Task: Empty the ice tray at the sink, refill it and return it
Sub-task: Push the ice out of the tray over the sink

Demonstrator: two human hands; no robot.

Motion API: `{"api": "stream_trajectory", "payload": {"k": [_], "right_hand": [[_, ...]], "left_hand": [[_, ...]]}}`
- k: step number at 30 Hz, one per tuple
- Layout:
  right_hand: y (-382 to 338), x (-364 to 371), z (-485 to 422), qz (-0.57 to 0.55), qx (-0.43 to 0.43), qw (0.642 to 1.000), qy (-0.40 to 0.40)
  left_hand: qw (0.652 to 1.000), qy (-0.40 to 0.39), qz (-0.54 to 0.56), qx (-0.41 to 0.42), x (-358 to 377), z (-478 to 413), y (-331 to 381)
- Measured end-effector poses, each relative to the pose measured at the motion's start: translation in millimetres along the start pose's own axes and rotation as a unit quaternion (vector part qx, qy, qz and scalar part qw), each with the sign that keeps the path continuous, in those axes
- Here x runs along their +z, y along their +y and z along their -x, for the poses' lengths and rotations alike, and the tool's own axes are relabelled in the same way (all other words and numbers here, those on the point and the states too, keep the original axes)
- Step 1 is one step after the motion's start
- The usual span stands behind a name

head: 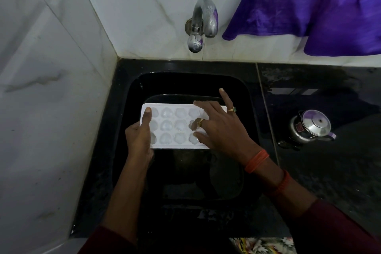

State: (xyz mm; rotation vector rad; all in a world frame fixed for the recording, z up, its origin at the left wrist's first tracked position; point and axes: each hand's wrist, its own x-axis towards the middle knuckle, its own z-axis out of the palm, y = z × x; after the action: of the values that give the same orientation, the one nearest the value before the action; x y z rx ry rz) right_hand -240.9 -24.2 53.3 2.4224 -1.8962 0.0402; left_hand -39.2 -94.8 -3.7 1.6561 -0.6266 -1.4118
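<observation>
Hanging level over the black sink [185, 82], the white ice tray [175, 146] shows ice [167, 125] in its cups; the left hand [140, 136] grips its left end, thumb laid on top, while the right hand [220, 130] rests spread fingers on its right end. A steel kettle [311, 128] stands right of the sink

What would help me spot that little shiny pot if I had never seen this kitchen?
Start at the black sink in the corner under the wall tap. Look right along the dark counter: the pot stands there. It is the only shiny steel thing on the counter, with a knobbed lid.
</observation>
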Motion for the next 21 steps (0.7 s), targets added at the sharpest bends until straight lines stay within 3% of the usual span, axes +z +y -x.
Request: {"api": "stream_trajectory", "payload": {"k": [7, 14, 21], "right_hand": [[-4, 5, 5, -0.034, -0.015, 0.994, 0.102], [0, 11, 13, -0.059, -0.047, 0.992, 0.104], [5, 12, 19, -0.035, -0.07, 0.996, 0.042]], "left_hand": [[1.0, 0.005, -0.003, -0.004, 1, 2, 1], [1.0, 0.007, -0.005, 0.007, -1, 3, 2], [1.0, 0.004, -0.004, 0.001, -1, 1, 1]]}}
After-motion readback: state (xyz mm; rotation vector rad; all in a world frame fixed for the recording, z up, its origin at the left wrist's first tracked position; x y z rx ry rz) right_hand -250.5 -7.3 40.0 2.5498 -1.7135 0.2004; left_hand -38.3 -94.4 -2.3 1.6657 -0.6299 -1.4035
